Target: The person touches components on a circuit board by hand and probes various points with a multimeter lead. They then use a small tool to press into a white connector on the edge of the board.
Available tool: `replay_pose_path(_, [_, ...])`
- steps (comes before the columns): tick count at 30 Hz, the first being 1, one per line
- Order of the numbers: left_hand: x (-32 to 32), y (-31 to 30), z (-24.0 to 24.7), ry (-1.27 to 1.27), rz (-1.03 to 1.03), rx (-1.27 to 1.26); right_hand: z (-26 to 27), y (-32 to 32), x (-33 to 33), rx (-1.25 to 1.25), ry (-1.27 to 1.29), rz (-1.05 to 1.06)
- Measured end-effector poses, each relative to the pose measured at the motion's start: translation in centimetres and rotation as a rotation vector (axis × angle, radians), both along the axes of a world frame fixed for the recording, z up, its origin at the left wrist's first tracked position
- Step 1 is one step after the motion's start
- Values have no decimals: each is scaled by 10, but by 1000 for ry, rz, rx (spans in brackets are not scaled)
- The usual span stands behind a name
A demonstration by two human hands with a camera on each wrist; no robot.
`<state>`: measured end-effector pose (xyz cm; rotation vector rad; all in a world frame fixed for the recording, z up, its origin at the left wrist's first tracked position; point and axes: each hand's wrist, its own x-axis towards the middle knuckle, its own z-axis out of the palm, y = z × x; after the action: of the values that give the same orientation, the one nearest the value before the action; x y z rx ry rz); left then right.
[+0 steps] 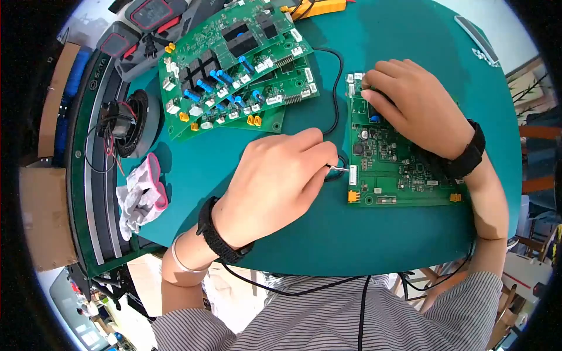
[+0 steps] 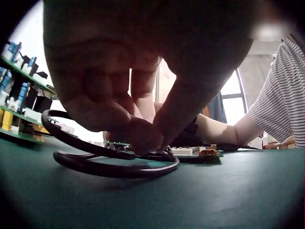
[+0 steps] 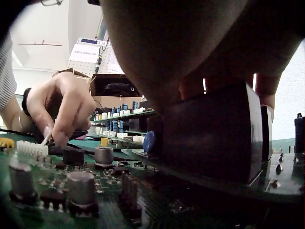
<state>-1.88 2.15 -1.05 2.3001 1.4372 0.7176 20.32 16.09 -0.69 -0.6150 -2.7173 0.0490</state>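
My left hand (image 1: pixel 281 172) pinches the thin metal-tipped end of a black cable (image 1: pixel 336 88) between thumb and fingertips. The tip meets a white connector (image 1: pixel 353 175) at the left edge of a green circuit board (image 1: pixel 386 184). Loops of that cable hang under the fingers in the left wrist view. My right hand (image 1: pixel 413 99) lies over the board's far part, fingers and thumb bent around a large black block-shaped component (image 3: pixel 209 136). A blue disc component (image 3: pixel 149 141) stands beside the block. The hand hides much of the board's upper right.
Several similar circuit boards (image 1: pixel 234 64) are stacked at the back left. A yellow-orange device (image 1: pixel 319 7) lies beyond them. At the left are a white glove with pink trim (image 1: pixel 143 196), a wired motor-like part (image 1: pixel 117 126) and grey tool cases (image 1: pixel 123 44). A remote-like white object (image 1: pixel 474 34) lies far right.
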Motion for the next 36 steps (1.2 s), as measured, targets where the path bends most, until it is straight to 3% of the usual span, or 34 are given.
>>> replay_pose_path(5, [-2, 2, 0, 82, -114, 22, -1, 0, 0, 11, 7, 5])
replay_pose_path(20, [-4, 4, -3, 48, -185, 27, -2, 1, 0, 17, 19, 10])
replay_pose_path(36, [1, -3, 0, 77, -73, 5, -3, 6, 2, -21, 38, 28])
